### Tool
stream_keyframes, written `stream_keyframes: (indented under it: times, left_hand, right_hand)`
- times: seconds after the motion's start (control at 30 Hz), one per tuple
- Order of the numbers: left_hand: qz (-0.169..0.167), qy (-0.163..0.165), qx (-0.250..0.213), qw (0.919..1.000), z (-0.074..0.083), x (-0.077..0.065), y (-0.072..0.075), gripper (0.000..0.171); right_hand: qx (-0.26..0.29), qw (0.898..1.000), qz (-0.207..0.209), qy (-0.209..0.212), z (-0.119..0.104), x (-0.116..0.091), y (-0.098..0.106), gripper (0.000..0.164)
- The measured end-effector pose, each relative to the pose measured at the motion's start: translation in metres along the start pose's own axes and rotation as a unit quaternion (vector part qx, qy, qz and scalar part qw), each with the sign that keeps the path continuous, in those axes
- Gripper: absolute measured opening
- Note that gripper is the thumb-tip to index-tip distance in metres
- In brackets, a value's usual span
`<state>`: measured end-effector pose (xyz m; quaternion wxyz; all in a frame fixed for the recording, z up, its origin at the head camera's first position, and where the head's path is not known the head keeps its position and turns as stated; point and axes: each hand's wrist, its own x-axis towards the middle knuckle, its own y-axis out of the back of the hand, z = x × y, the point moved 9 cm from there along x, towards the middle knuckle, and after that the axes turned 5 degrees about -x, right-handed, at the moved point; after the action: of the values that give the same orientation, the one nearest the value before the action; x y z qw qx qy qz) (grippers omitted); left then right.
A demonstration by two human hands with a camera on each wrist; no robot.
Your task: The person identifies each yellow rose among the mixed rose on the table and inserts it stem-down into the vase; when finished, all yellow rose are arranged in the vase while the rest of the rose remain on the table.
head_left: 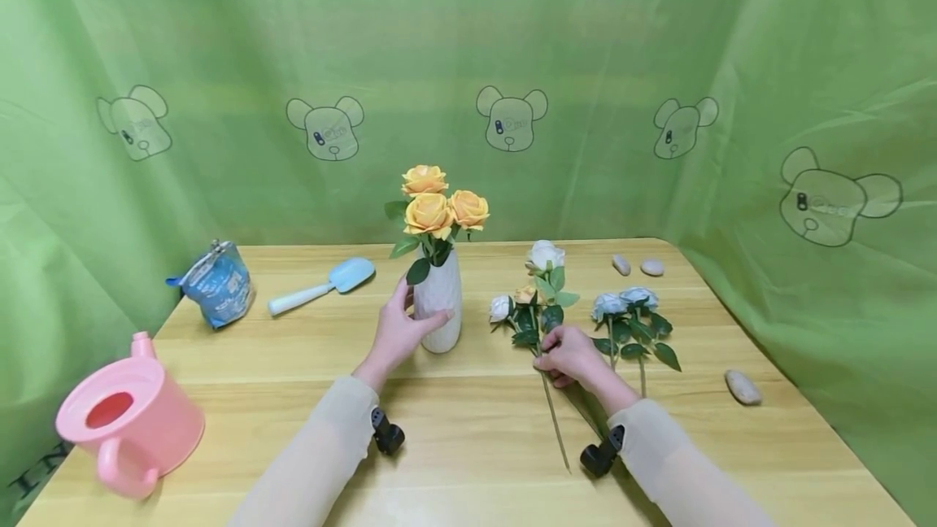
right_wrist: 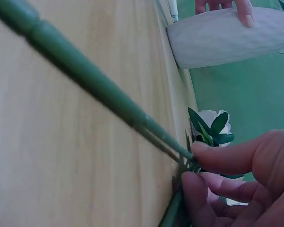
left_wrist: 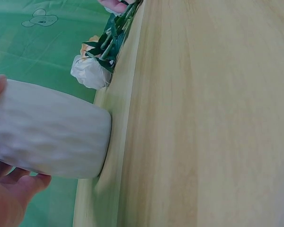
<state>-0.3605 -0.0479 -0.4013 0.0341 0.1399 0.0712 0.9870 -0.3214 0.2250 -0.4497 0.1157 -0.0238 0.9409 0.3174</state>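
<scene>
My left hand [head_left: 398,330] grips a white textured vase [head_left: 442,307] that stands upright on the table, thumb across its near side and fingers round the left. Three yellow-orange roses [head_left: 429,215] with green leaves stand in the vase. To the right, my right hand [head_left: 574,358] pinches a green flower stem [right_wrist: 90,78] between thumb and fingertips, low over the table. Past that hand lie a large white rose [head_left: 545,255], a smaller white rose [head_left: 500,309] and a yellowish bloom [head_left: 525,294], their leaves overlapping. Which bloom the pinched stem belongs to, I cannot tell.
Pale blue roses [head_left: 609,306] lie right of my right hand. Grey stones [head_left: 743,387] rest along the right side. On the left are a pink watering can [head_left: 146,413], a blue bag [head_left: 218,287] and a light blue trowel [head_left: 351,274]. Green curtain [head_left: 439,39] surrounds the table.
</scene>
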Motion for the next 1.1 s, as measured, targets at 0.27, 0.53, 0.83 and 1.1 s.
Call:
stream_keyframes:
  times: [0.27, 0.53, 0.83, 1.1]
  left_hand:
    - [-0.002, -0.001, 0.001, 1.0000, 0.002, 0.000, -0.001, 0.077]
    - [-0.001, -0.005, 0.001, 1.0000, 0.002, 0.000, -0.001, 0.077]
    - [0.002, -0.011, 0.004, 0.9999, 0.002, 0.001, 0.001, 0.078]
    - [-0.001, -0.009, 0.008, 0.9999, 0.000, 0.000, 0.001, 0.078]
  right_hand:
    - [0.034, 0.999, -0.003, -0.017, 0.001, 0.000, 0.003, 0.026]
    - [0.065, 0.998, 0.003, 0.016, -0.012, -0.002, 0.017, 0.030]
    - [0.102, 0.993, 0.032, 0.058, -0.038, -0.008, 0.034, 0.037]
    - [0.170, 0.975, 0.067, 0.123, -0.073, -0.020, 0.050, 0.035]
